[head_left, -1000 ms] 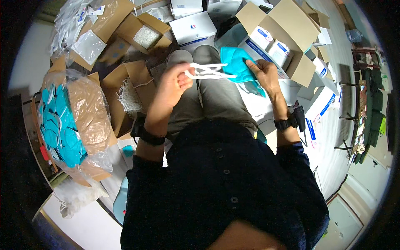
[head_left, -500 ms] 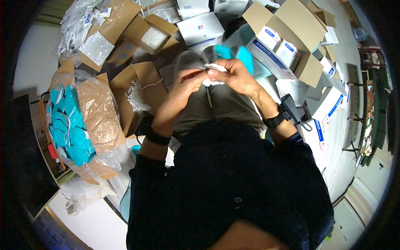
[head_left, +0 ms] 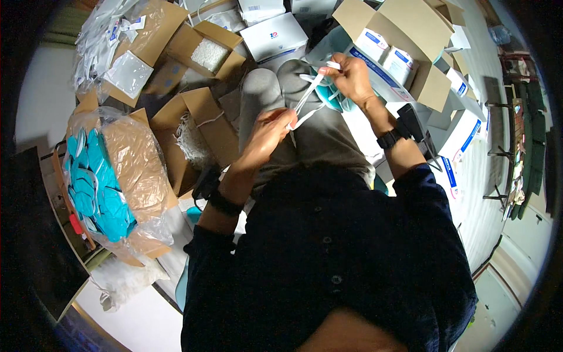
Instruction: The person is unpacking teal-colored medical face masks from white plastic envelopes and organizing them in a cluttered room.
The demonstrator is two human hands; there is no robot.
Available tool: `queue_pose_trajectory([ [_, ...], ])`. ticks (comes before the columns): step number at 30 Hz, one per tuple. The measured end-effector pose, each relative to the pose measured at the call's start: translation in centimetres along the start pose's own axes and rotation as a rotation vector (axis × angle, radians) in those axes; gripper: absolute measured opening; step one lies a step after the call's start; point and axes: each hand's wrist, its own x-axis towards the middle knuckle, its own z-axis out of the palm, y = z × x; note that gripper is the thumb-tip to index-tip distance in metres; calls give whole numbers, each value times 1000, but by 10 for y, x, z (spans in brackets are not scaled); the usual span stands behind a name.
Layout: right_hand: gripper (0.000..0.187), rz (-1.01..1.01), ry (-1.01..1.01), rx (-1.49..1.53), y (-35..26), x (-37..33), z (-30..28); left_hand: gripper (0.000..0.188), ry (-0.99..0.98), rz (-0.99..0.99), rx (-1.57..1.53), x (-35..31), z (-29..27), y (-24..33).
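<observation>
A white elastic strap [head_left: 306,101] is pulled taut in a slant between my two hands, above my knees. My left hand [head_left: 270,132] pinches its lower end, with more white loop trailing beside the fingers. Farther out and to the right, my right hand [head_left: 353,79] is closed on the upper end. Just below the right hand hangs a teal face mask [head_left: 329,98] with white edging; whether the strap is fastened to it I cannot tell.
At left, an open carton lined with clear plastic holds several teal masks [head_left: 97,188]. Beside it a brown box contains white straps [head_left: 190,141]; another holds small white pieces [head_left: 210,55]. A white box [head_left: 274,36] stands ahead. At right, an open carton [head_left: 437,88] holds white packs.
My hands have moved apart, the left toward me and the right up and to the right. The strap now stretches between them, and the teal mask shows below the right hand.
</observation>
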Motion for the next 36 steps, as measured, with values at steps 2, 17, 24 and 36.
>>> queue_pose_trajectory([
  [2, 34, 4, 22, 35, 4, 5, 5, 27, 16, 5, 8, -12, -8, -6],
  [17, 24, 55, -307, 624, -54, -23, 15, 25, 116, 5, -614, -6, -59, -78],
  [24, 25, 149, -462, 747, -82, -53, 10, 11, 229, -86, -1330, 61, -164, -89],
  [36, 16, -236, -583, 495, -127, -76, 10, 83, 137, -108, -277, 90, -155, -21],
])
